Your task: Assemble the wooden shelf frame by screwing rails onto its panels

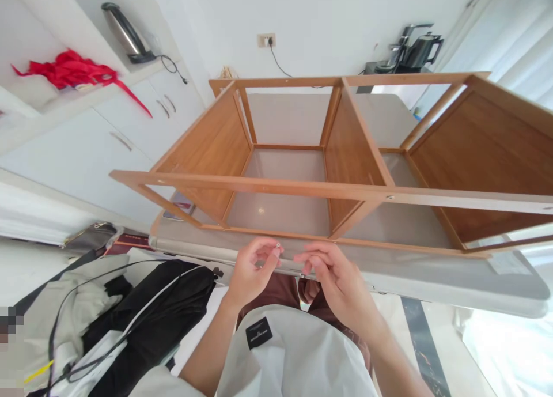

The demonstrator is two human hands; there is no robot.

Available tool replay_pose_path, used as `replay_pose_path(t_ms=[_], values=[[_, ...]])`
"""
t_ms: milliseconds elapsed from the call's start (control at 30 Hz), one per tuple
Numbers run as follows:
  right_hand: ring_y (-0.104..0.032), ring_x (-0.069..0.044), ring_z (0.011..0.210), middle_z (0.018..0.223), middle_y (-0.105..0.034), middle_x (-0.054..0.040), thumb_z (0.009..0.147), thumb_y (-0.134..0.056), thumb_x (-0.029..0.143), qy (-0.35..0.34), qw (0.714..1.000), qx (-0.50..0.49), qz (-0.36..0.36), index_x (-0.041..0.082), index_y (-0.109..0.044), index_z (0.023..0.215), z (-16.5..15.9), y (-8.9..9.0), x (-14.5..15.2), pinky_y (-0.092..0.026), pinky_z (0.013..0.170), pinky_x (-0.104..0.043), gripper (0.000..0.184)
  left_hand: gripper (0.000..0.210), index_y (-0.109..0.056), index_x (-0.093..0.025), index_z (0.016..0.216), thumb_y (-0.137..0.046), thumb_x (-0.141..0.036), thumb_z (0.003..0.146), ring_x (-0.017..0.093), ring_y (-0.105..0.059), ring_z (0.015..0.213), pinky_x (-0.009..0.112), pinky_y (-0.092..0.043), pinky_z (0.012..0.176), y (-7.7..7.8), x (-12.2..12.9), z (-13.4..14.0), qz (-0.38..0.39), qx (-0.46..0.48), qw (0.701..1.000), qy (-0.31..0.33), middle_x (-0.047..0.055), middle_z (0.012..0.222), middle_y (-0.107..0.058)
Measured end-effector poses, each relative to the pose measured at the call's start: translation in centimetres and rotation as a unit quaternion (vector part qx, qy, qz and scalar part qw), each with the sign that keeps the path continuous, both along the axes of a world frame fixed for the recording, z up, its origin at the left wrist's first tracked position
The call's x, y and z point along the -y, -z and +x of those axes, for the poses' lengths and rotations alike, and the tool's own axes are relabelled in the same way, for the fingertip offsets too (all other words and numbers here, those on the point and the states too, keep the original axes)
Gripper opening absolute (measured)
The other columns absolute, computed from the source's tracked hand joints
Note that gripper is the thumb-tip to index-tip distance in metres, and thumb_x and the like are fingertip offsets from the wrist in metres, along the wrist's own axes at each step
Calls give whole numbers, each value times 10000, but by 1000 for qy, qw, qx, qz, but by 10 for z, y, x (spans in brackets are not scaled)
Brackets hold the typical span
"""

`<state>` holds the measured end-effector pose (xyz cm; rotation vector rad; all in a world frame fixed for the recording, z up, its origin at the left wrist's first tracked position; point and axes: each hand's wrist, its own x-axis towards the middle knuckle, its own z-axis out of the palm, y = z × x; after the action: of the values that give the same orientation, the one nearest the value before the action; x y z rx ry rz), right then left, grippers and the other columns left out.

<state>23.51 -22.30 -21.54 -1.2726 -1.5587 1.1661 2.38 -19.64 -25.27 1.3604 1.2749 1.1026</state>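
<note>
My left hand (253, 273) pinches a small, pale round piece of hardware (279, 245) between thumb and forefinger; its exact kind is too small to tell. A short gap to the right, my right hand (339, 279) has its fingers bent together with the thumb against them. Whatever it may hold is hidden. Both hands are in front of the near edge of a light table (410, 273). On that table a wooden shelf frame (259, 182) lies on its side, just beyond my hands and apart from them. A screw hole or fitting (390, 197) shows on its near rail.
Black clothing (159, 305), cables and bags are heaped at the left. White cabinets (99, 149) line the left wall, with a steel kettle (125, 34) and red ribbon (73, 71) above. Another kettle (425, 50) stands at the back right. A wall socket (266, 40) has a cord plugged in.
</note>
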Motion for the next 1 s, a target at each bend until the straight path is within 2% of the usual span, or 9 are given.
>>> replay_pose_path(t_ms=[67, 100, 200, 300, 467, 633, 800, 867, 1000], values=[[-685, -170, 855, 1035, -737, -61, 1036, -474, 385, -11, 1000, -13, -13, 267, -629, 1130, -10, 1, -4, -562, 747, -284, 215, 242, -631, -173, 1023, -648, -399, 941, 121, -682, 668, 242, -579, 659, 2, 0, -11, -9, 16, 1000, -7, 55, 909, -726], [-684, -177, 883, 1042, -728, -64, 1024, -508, 377, -10, 1000, -11, 5, 268, -666, 1079, -14, 1, -7, -565, 772, -295, 200, 247, -636, -174, 1024, -645, -407, 943, 118, -677, 662, 237, -574, 648, 2, 0, -15, -11, 24, 1000, -8, 50, 899, -719], [-649, -197, 948, 1006, -672, -60, 965, -623, 314, 36, 992, 19, 118, 298, -752, 1000, -25, 2, -15, -540, 837, -331, 135, 250, -650, -180, 1035, -636, -415, 949, 112, -667, 650, 232, -562, 631, 3, 2, -24, -18, 40, 999, -12, 43, 895, -708], [-621, -177, 804, 869, -641, -36, 939, -655, 253, 52, 985, 10, 166, 321, -772, 1006, -35, 3, -21, -524, 712, -311, 151, 256, -656, -184, 1052, -619, -420, 960, 113, -666, 655, 232, -559, 619, 5, 4, -31, -31, 53, 998, -18, 51, 914, -712], [-673, -167, 678, 775, -728, -26, 969, -612, 259, -7, 989, -65, 133, 281, -763, 995, -52, 7, -21, -567, 654, -304, 155, 267, -655, -177, 1021, -547, -420, 1001, 106, -658, 656, 237, -568, 645, 5, 8, -40, -21, 67, 997, -10, 54, 905, -724], [-747, -198, 835, 1001, -781, -43, 971, -612, 291, 7, 992, -87, 88, 295, -735, 1078, -59, 10, -19, -626, 761, -337, 164, 275, -672, -166, 974, -543, -407, 1005, 111, -659, 649, 242, -584, 660, 3, 10, -42, -18, 68, 997, -22, 53, 859, -736], [-757, -190, 810, 941, -782, -38, 951, -652, 285, 20, 996, -68, 55, 280, -732, 1002, -57, 14, -19, -633, 788, -327, 95, 222, -758, -187, 992, -649, -373, 944, 121, -681, 647, 246, -618, 618, 3, 9, -38, -15, 70, 997, -20, 71, 972, -753], [-762, -195, 835, 927, -775, -37, 937, -676, 294, 33, 995, -93, 30, 267, -686, 986, -56, 17, -16, -637, 795, -332, 57, 201, -781, -200, 997, -686, -358, 918, 130, -689, 656, 252, -630, 611, 1, 8, -34, -11, 76, 997, -17, 74, 988, -754], [-770, -200, 798, 847, -768, -4, 910, -715, 327, 48, 989, -138, -26, 285, -564, 1122, -50, 20, -8, -643, 700, -313, 263, 165, -789, -204, 988, -721, -318, 892, 119, -676, 624, 235, -622, 607, -3, 7, -25, 5, 88, 996, -12, 53, 887, -744]])
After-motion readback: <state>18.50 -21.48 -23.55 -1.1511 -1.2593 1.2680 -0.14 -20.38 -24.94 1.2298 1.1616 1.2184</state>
